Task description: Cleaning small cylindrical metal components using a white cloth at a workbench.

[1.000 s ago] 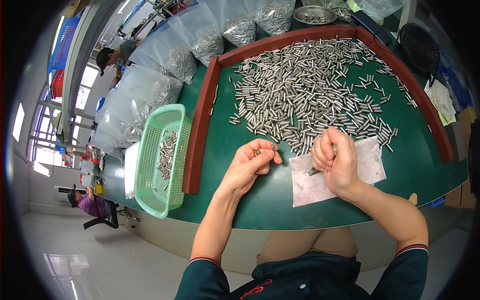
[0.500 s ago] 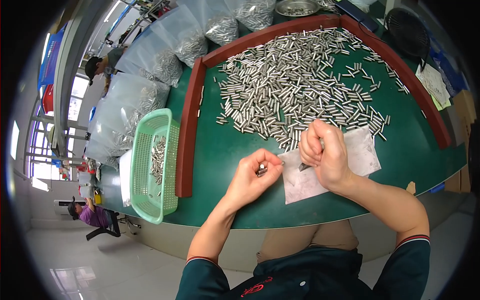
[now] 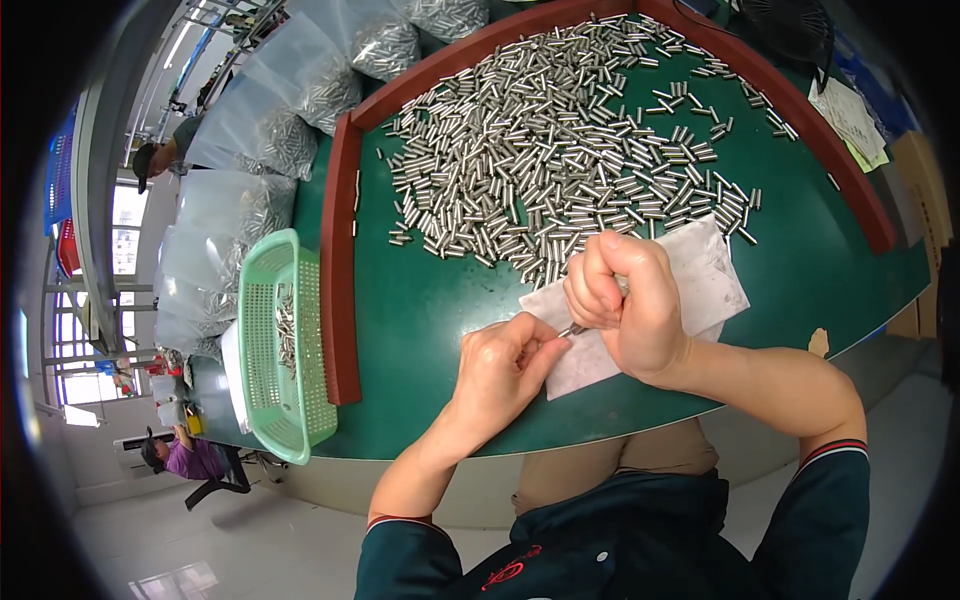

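Observation:
My left hand [image 3: 500,372] is closed, thumb and forefinger pinching a small metal pin [image 3: 565,332] by one end. Close by on its right, my right hand [image 3: 632,308] makes a fist around a tool whose body is hidden by the fingers. Only the tool's short dark tip [image 3: 579,328] shows, at the free end of the pin; whether they touch I cannot tell. Both hands are over a stained pale cloth [image 3: 712,268] on the green tabletop [image 3: 430,300]. Just beyond them spreads a big heap of short shiny metal pins [image 3: 540,150].
Dark red rails [image 3: 340,300] border the heap. Left of them stands a green plastic basket [image 3: 255,330] with some pins inside. Clear bags of pins [image 3: 285,140] line the far left. A black fan [image 3: 790,35] and papers [image 3: 845,120] are at the right. Two people are farther off.
My hands have come together, the pin in my left fingers now meeting or nearly meeting the tool tip. The whole view has shifted, with the heap and basket appearing farther left.

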The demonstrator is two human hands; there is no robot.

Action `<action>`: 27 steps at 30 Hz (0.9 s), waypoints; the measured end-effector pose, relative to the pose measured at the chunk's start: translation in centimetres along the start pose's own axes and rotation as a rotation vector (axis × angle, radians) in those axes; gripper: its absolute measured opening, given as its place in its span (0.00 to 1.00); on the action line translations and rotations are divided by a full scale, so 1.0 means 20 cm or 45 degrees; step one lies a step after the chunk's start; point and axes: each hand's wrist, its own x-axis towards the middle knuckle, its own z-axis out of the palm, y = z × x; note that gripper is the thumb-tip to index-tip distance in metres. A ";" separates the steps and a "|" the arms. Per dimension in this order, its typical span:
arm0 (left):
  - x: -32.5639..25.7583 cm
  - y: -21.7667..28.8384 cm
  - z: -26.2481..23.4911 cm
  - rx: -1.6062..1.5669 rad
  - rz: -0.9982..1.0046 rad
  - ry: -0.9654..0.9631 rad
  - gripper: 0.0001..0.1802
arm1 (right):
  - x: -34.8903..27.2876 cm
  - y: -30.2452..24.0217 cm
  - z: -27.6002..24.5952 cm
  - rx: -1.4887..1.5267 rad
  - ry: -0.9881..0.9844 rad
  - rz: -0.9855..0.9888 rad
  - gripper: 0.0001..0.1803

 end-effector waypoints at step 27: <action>0.01 -0.02 0.02 -0.063 -0.007 0.002 0.08 | -0.04 0.02 0.03 -0.185 -0.033 -0.079 0.20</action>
